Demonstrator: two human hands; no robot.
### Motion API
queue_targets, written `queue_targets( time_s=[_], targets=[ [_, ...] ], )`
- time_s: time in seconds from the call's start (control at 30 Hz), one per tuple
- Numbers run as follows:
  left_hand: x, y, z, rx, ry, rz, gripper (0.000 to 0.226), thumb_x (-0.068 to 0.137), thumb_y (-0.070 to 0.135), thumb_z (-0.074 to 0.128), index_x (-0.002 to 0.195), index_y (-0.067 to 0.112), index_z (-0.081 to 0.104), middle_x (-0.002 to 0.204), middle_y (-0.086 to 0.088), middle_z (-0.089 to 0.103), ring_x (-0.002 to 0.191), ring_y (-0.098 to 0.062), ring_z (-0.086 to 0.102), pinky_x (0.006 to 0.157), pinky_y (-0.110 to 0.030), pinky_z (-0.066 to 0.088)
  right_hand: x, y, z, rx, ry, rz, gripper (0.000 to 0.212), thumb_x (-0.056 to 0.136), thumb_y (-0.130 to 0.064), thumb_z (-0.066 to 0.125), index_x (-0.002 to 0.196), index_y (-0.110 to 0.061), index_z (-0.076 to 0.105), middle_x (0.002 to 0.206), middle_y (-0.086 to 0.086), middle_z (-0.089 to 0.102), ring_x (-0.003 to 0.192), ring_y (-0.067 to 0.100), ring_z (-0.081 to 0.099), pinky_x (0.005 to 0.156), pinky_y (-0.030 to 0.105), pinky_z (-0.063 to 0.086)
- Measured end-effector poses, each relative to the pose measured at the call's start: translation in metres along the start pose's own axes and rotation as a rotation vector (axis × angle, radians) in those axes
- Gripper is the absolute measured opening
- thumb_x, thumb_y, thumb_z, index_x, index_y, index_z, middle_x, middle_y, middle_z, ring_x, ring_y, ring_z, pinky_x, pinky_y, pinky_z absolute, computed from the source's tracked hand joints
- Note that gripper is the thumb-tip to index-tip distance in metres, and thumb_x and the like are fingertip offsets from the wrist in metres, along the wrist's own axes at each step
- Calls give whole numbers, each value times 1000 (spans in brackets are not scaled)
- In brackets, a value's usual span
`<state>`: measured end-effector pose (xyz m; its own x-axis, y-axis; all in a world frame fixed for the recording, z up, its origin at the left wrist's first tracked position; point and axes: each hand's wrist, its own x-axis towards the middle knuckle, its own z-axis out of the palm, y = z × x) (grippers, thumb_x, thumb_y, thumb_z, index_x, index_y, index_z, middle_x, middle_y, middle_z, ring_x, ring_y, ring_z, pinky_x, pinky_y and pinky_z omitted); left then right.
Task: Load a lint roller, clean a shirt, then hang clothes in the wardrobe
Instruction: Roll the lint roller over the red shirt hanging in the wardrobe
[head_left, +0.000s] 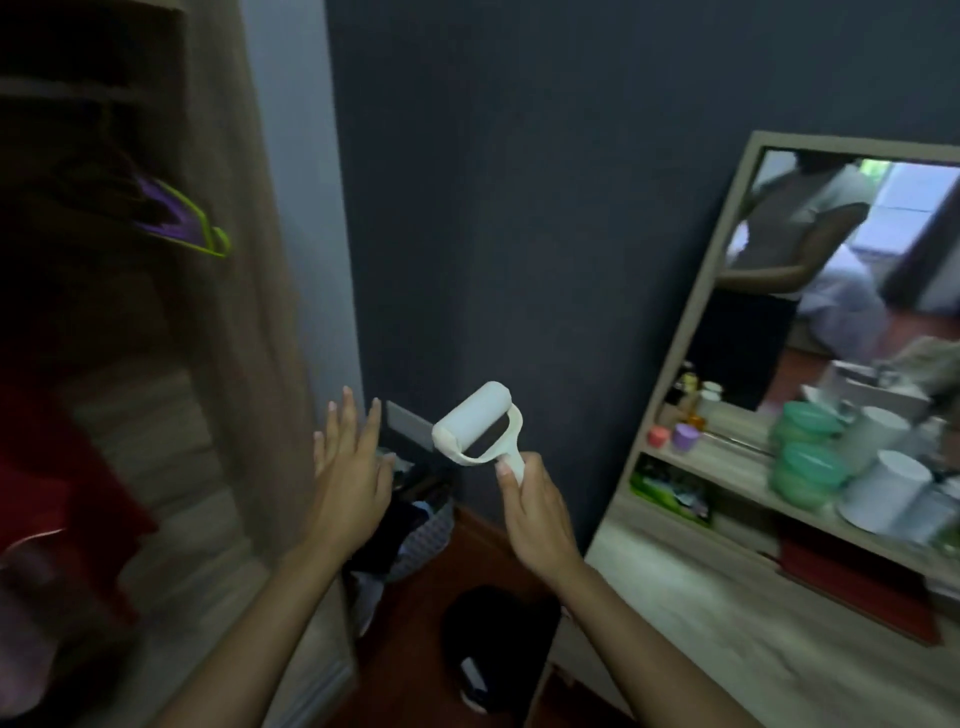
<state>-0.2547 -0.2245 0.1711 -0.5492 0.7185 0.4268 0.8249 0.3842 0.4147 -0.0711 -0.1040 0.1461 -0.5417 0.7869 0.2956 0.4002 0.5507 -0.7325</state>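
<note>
My right hand (535, 512) grips the handle of a white lint roller (475, 421), whose paper roll points up and to the left. A short way to its left, my left hand (350, 467) is raised with flat, spread fingers and holds nothing. The open wardrobe (228, 322) fills the left side. Inside it hang green and purple hangers (179, 221), and a red garment (57, 488) lies lower down. The view is blurred.
A dressing table (727, 597) with a framed mirror (727, 291) stands at the right, with green tubs (805, 452), white cups and small jars on its shelf. A basket of clothes (415, 525) sits in the corner on the red floor, and a dark bag (493, 639) lies below my hands.
</note>
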Motion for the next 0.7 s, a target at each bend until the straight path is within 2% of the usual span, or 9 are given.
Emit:
queue_targets(
  time_s=[0.1, 0.17, 0.37, 0.53, 0.63, 0.7],
  targets=[
    [9, 49, 41, -2, -54, 46, 61, 99, 25, 41, 152, 15, 13, 160, -12, -9, 147, -29, -9, 118, -47, 3, -9, 53, -37, 19, 36, 83, 29, 100, -50, 29, 92, -25, 41, 74, -6, 55, 64, 9, 54, 55, 30, 40],
    [11, 84, 74, -1, -104, 67, 62, 99, 27, 41, 153, 14, 12, 160, -13, -8, 147, -31, -7, 118, -48, 3, -20, 94, -60, 18, 46, 152, 30, 101, -49, 30, 90, -23, 41, 70, -5, 55, 60, 9, 53, 52, 28, 37],
    [-15, 178, 185, 37, -315, 110, 63, 100, 39, 35, 153, 19, 7, 160, -12, -8, 148, -31, -5, 118, -48, 3, -57, 224, -115, -64, -36, 397, 27, 101, -47, 33, 97, -22, 42, 87, -4, 61, 75, 15, 57, 64, 32, 39],
    [-41, 221, 257, 88, -483, 29, 65, 99, 49, 24, 153, 22, 1, 160, -10, -11, 148, -29, -8, 118, -47, 1, -76, 310, -144, -160, -142, 552, 19, 100, -39, 40, 99, -20, 41, 85, -6, 57, 74, 14, 58, 65, 32, 45],
    [-62, 235, 286, 143, -567, -2, 66, 99, 50, 23, 153, 20, 2, 160, -12, -8, 148, -31, -6, 118, -48, 3, -89, 350, -148, -243, -191, 698, 30, 99, -37, 40, 118, -14, 45, 103, 4, 59, 96, 25, 61, 73, 31, 41],
    [-76, 240, 299, 207, -611, -9, 69, 97, 56, 16, 153, 18, 4, 160, -14, -5, 148, -33, -3, 118, -49, 7, -101, 372, -144, -320, -243, 639, 34, 101, -31, 39, 125, -9, 48, 113, 8, 61, 105, 26, 61, 77, 28, 41]
  ],
)
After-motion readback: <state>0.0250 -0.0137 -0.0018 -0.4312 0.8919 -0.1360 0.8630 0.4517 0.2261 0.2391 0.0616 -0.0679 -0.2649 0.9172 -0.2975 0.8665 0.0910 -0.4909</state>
